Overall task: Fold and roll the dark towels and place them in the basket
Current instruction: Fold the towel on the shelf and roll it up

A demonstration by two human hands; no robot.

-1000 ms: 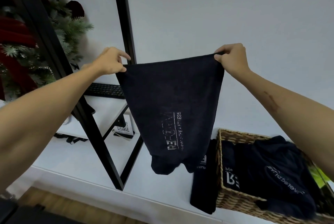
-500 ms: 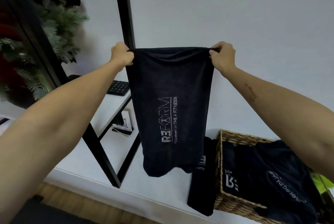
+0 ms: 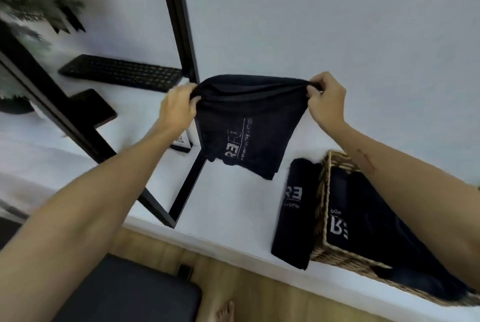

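Currently the left hand (image 3: 178, 108) and right hand (image 3: 326, 99) are pinching the towel's (image 3: 244, 126) top corners; layers hanging below could be slipping askew.

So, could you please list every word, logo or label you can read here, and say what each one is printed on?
"RE", the E mirrored, then blurred letters: held towel, gripped by the left hand and right hand. Small line beside it: unreadable.
"RE", first letter mirrored: folded towel beside the basket. Small line beneath: too blurred.
"RE", seen sideways: towel in the basket. Small print above: unreadable.
Card on the desk: too small to read.
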